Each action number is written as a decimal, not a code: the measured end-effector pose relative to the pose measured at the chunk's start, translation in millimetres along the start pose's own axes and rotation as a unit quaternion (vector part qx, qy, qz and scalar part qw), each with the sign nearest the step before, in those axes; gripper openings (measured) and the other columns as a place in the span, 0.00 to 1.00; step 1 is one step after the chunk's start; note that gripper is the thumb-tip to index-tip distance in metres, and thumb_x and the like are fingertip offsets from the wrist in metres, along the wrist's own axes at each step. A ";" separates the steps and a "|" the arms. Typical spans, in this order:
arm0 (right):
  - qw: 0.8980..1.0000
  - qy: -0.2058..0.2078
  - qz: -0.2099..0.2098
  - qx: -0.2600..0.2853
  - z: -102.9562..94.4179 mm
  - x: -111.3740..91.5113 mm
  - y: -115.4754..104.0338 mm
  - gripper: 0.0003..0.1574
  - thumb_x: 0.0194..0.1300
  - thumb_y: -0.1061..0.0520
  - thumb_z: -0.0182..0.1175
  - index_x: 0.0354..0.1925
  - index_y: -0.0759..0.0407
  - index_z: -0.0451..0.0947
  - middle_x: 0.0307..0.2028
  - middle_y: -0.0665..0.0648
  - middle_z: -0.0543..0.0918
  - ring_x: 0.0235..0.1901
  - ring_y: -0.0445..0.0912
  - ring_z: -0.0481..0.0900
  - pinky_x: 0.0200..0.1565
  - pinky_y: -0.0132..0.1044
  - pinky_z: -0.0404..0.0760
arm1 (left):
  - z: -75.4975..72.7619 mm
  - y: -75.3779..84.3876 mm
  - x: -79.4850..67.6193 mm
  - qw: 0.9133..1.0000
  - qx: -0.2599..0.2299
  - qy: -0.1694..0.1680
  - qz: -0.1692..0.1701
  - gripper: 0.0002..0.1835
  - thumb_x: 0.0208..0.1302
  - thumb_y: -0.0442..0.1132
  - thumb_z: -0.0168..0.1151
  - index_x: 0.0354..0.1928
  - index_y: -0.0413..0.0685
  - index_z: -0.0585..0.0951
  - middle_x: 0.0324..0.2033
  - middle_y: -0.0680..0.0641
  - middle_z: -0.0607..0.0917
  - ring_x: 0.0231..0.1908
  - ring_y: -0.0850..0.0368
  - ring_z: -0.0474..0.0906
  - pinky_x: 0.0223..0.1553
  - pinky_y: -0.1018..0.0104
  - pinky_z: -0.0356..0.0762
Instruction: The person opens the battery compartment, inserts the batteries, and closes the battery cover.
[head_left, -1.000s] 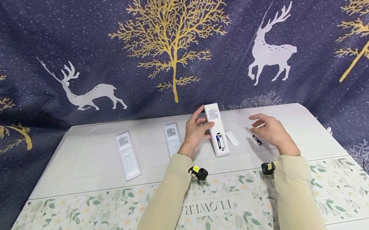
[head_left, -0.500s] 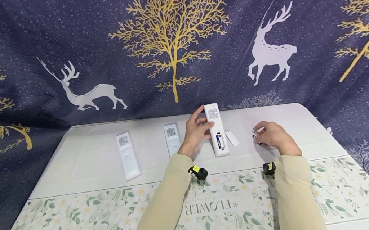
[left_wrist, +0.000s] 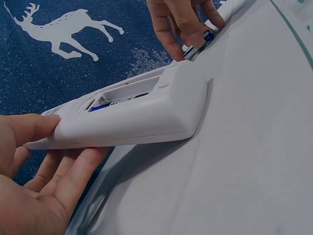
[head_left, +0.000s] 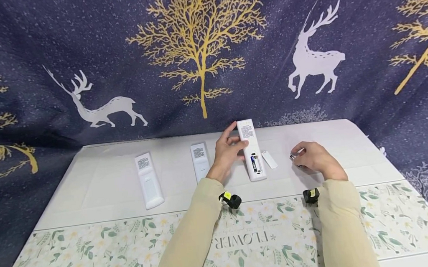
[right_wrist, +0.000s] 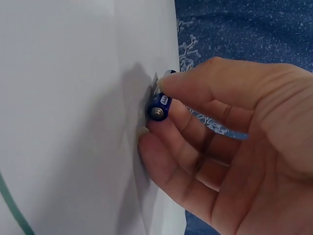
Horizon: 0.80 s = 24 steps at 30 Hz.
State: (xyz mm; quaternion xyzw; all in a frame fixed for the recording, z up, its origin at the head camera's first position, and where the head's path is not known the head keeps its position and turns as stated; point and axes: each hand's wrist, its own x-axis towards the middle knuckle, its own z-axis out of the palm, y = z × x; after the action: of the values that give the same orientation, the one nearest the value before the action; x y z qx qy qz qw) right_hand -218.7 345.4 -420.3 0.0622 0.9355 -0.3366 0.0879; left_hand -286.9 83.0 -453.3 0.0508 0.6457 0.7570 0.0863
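Note:
My left hand [head_left: 226,154] grips a white remote control [head_left: 250,143] near its far end, thumb on the back face and fingers underneath. Its battery compartment is uncovered, with one blue battery [head_left: 254,164] lying in it and a bare slot beside that. In the left wrist view the remote's compartment end [left_wrist: 188,98] rests low over the table. To the right, my right hand [head_left: 314,158] pinches a small blue battery [right_wrist: 159,106] between thumb and fingers, close over the white surface. Part of that battery is hidden by the thumb.
A white battery cover [head_left: 269,159] lies just right of the held remote. Two more white remotes, a middle one [head_left: 200,164] and a left one [head_left: 149,181], lie face down. Behind the table [head_left: 100,171] hangs a dark blue cloth [head_left: 233,86] with deer and trees.
My right hand has come down on the loose battery, closed thumb and fingers on it, and turned it slightly. The left hand and its remote stay put.

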 end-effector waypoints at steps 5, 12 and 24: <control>0.997 -0.027 -0.024 0.063 3.6 1.2 -6.2 0.25 0.69 0.65 0.62 0.61 0.73 0.76 0.41 0.63 0.82 0.33 0.47 0.85 0.37 0.38 0.90 | -2.7 0.7 1.3 1.000 -0.012 0.004 0.001 0.43 0.68 0.26 0.70 0.79 0.66 0.70 0.51 0.43 0.85 0.48 0.44 0.86 0.41 0.52 0.92; 0.989 -0.054 -0.066 0.121 9.5 -0.6 -22.0 0.22 0.73 0.68 0.59 0.62 0.73 0.76 0.44 0.66 0.83 0.35 0.50 0.86 0.40 0.42 0.91 | -5.5 2.6 2.4 1.000 -0.025 0.012 0.002 0.43 0.67 0.25 0.70 0.79 0.66 0.71 0.51 0.42 0.85 0.48 0.43 0.86 0.40 0.52 0.92; 0.972 -0.071 -0.126 0.183 28.2 3.1 -50.6 0.24 0.68 0.73 0.56 0.62 0.75 0.73 0.47 0.69 0.82 0.40 0.54 0.84 0.42 0.45 0.92 | -8.8 4.9 3.0 0.999 -0.043 0.019 0.007 0.42 0.67 0.24 0.70 0.79 0.66 0.71 0.50 0.42 0.85 0.47 0.45 0.86 0.40 0.52 0.92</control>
State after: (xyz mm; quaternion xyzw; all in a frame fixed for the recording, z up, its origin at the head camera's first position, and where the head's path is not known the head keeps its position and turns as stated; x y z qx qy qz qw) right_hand -227.2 288.7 -411.0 -0.0653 0.8499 -0.5136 0.0978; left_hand -291.8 74.4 -450.0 0.0374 0.6140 0.7853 0.0707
